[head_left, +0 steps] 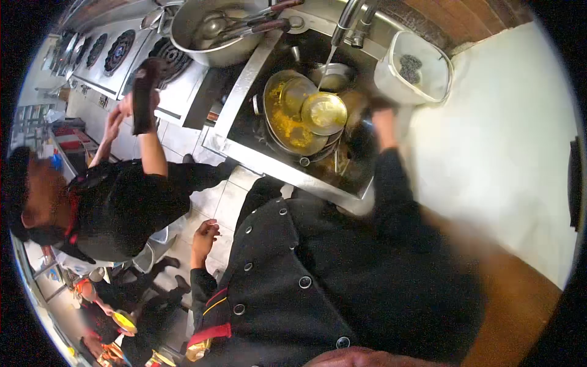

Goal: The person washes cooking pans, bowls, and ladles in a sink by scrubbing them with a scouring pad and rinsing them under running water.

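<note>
My right hand (384, 126), a little blurred, is closed at the right side of the sink (269, 164), seemingly on the handle of a dark pan (354, 116). Beside that pan, a small round pan (324, 114) with yellowish liquid lies under water running from the tap (342, 27). It rests on a larger pan (296, 136) smeared with yellow food bits, stacked on more cookware. Away from the sink, my left hand (205, 237) hangs at my side with fingers loosely bent and nothing visible in it.
A large pot (208, 52) with ladles stands left of the sink, near stove burners (119, 52). A white tub (416, 67) holding a dark scourer sits at the right. Close on my left, a co-worker (116, 202) raises a dark, flat object (145, 95). Others work farther back.
</note>
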The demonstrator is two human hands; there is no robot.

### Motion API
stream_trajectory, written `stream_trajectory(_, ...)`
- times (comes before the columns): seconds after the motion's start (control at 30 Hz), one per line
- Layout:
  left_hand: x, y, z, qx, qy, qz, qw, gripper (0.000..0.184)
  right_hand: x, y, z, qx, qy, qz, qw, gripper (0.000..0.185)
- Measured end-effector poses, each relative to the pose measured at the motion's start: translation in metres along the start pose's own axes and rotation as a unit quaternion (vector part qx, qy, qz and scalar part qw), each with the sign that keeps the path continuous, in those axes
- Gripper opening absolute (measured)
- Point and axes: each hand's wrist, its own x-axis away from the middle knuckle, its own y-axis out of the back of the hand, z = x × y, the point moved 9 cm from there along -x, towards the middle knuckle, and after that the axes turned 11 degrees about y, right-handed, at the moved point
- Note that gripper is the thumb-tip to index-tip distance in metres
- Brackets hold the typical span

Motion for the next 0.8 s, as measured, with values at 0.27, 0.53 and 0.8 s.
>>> stream_trajectory(0.27, -0.067, 0.009, -0.084, -0.168, -0.028, 0.069, 0.983, 0.029, 0.063, 0.031, 0.020, -0.235, -0.182, -0.090, 0.951, 0.058)
stream_trajectory(0.53, -0.080, 0.048, -0.180, -0.149, -0.055, 0.075, 0.984, 0.025, 0.046, 0.050, 0.047, -0.080, -0.126, -0.102, 0.983, 0.026)
stream_trajectory(0.8, -0.085, 0.023, -0.260, -0.158, -0.070, 0.137, 0.975, 0.025, 0.082, 0.115, 0.192, -0.118, -0.028, -0.155, 0.980, 0.018)
